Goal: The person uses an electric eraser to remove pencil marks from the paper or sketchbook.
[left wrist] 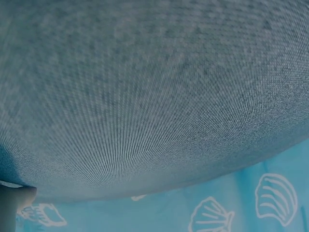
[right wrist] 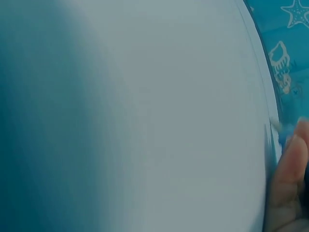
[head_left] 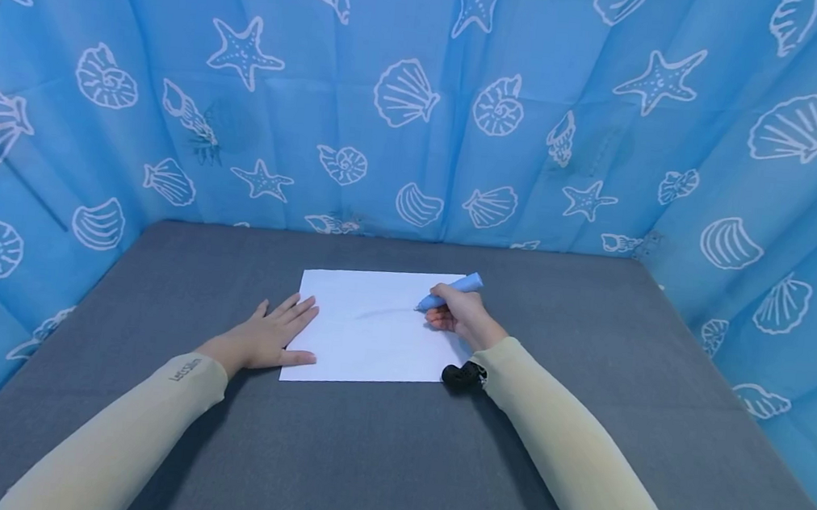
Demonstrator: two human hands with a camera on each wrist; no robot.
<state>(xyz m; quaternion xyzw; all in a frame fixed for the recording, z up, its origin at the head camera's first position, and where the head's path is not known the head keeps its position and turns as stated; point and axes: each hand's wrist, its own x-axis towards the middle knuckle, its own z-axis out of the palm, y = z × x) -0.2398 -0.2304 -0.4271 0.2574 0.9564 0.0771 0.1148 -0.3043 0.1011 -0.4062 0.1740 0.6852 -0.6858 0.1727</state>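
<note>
A white sheet of paper (head_left: 364, 344) lies on the grey table. My left hand (head_left: 273, 335) rests flat across its left edge, fingers spread. Between thumb and fingers, my right hand (head_left: 463, 312) holds a thick light-blue pen (head_left: 468, 282) over the sheet's right half. The pen slants, its narrow tip down at the paper or just above it; contact is unclear. A faint bluish streak runs left from the tip; I cannot tell whether it is a mark or shadow. In the right wrist view, fingertips (right wrist: 292, 159) pinch the blurred pen (right wrist: 286, 131) near its tip.
Grey cloth covers the table (head_left: 332, 459). A blue curtain (head_left: 402, 165) with white shells and starfish hangs behind it and along both sides. Beside the sheet's lower right corner, a black band with a bulky knot (head_left: 463, 376) sits at the right cuff.
</note>
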